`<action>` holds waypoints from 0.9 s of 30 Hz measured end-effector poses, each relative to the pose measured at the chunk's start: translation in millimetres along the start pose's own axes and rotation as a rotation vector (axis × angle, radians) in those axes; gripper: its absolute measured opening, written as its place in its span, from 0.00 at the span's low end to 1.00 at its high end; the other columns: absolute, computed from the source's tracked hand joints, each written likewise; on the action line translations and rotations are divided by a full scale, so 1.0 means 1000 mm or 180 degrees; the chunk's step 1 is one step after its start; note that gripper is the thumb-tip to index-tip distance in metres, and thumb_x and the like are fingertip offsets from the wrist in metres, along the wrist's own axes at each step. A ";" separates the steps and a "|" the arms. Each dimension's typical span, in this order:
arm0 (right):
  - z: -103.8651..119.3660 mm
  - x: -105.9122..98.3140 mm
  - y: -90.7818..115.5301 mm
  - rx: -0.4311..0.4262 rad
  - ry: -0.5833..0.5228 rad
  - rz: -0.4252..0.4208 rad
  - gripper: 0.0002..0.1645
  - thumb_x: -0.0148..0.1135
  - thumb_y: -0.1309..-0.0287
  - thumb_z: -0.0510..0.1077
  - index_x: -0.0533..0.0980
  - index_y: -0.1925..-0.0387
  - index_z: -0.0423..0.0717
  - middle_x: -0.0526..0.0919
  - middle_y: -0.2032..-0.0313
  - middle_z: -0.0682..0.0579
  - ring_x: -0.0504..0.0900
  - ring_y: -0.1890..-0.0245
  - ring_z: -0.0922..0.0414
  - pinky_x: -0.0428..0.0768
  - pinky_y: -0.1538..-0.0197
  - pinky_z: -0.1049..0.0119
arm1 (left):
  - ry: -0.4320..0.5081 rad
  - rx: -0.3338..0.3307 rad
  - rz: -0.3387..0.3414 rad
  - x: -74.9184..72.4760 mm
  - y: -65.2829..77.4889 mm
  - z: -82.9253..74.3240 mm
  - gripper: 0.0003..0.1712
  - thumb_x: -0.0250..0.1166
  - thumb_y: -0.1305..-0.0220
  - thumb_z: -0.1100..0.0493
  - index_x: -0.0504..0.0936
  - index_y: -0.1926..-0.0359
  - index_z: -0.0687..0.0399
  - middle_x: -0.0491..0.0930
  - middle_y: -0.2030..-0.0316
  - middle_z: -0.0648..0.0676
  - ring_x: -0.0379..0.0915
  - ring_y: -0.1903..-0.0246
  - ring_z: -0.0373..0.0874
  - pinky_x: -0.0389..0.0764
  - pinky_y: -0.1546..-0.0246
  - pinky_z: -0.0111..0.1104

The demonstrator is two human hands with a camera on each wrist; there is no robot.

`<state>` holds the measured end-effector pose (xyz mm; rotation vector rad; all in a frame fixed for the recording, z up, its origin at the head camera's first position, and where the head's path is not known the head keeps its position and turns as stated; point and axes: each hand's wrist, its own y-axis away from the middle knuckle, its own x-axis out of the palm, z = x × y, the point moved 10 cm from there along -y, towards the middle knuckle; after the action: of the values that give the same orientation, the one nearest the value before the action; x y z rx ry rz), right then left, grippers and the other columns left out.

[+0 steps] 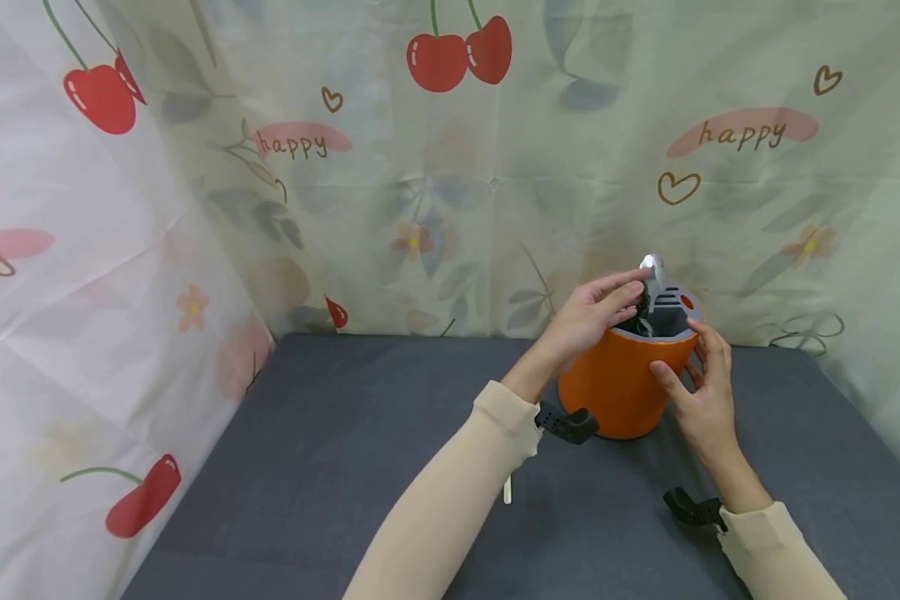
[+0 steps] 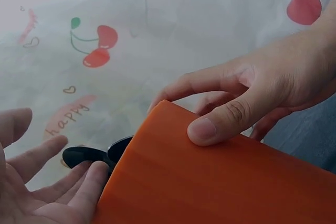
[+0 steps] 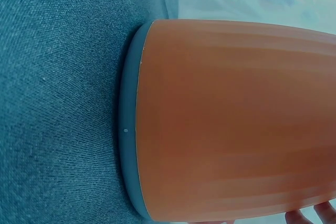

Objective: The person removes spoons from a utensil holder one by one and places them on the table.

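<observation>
An orange utensil holder (image 1: 618,383) with a grey slotted top stands upright on the right side of the table. My right hand (image 1: 708,396) grips its upper right side, thumb in front and fingers around the far side. My left hand (image 1: 596,312) is at the opening, its fingers fairly straight. Beside those fingertips a silver-topped piece (image 1: 652,271) sticks up out of the holder, with dark parts below it. In the left wrist view, black rounded ends (image 2: 84,156) poke past the rim, right at the left fingertips; the rest is hidden inside.
A dark grey cloth (image 1: 345,433) covers the table. A thin pale stick (image 1: 507,490) lies on it, partly hidden by the left sleeve. Close behind the holder hangs a printed curtain (image 1: 495,208), and another curtain side (image 1: 82,333) stands at the left.
</observation>
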<state>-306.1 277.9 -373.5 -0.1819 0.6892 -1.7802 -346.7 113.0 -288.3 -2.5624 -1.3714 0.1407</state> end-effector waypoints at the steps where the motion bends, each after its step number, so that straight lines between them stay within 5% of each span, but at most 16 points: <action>1: 0.000 0.000 0.000 0.0000 0.0000 -0.0001 0.44 0.66 0.32 0.33 0.60 0.20 0.54 0.56 0.28 0.63 0.61 0.24 0.50 0.64 0.25 0.61 | -0.0093 -0.0009 0.0014 0.001 0.000 0.000 0.26 0.55 0.17 0.52 0.72 0.25 0.53 0.68 0.26 0.48 0.72 0.32 0.43 0.74 0.35 0.28; 8: 0.001 0.000 0.000 -0.0021 -0.0009 -0.0006 0.44 0.66 0.32 0.33 0.60 0.20 0.54 0.57 0.28 0.63 0.61 0.25 0.50 0.64 0.26 0.61 | -0.0781 0.0132 0.0117 0.007 -0.001 -0.005 0.27 0.55 0.17 0.53 0.70 0.24 0.54 0.68 0.26 0.52 0.71 0.32 0.40 0.71 0.34 0.28; 13: 0.001 0.000 0.000 -0.0028 -0.0007 -0.0003 0.44 0.66 0.32 0.33 0.60 0.20 0.54 0.56 0.28 0.63 0.61 0.25 0.50 0.65 0.26 0.62 | -0.0957 0.0114 0.0016 0.005 -0.001 -0.004 0.27 0.55 0.17 0.52 0.71 0.24 0.56 0.69 0.26 0.54 0.70 0.31 0.43 0.71 0.34 0.29; 19: 0.001 0.001 0.000 -0.0043 0.0000 0.0000 0.44 0.66 0.32 0.33 0.60 0.20 0.54 0.57 0.28 0.64 0.62 0.25 0.51 0.65 0.25 0.62 | -0.0839 0.0114 -0.0181 0.000 0.003 -0.003 0.23 0.57 0.19 0.53 0.77 0.29 0.52 0.73 0.29 0.52 0.74 0.36 0.40 0.75 0.38 0.27; 27: 0.000 0.000 0.000 -0.0004 0.0003 0.0003 0.44 0.66 0.31 0.34 0.59 0.20 0.55 0.56 0.27 0.62 0.61 0.24 0.49 0.63 0.24 0.60 | -0.0197 0.0469 -0.0494 -0.010 0.006 -0.012 0.17 0.67 0.27 0.64 0.86 0.40 0.60 0.83 0.40 0.55 0.78 0.50 0.29 0.80 0.48 0.24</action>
<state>-305.7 277.6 -373.4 -0.1817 0.6910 -1.7792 -345.2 99.5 -278.3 -2.3404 -1.5160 0.2848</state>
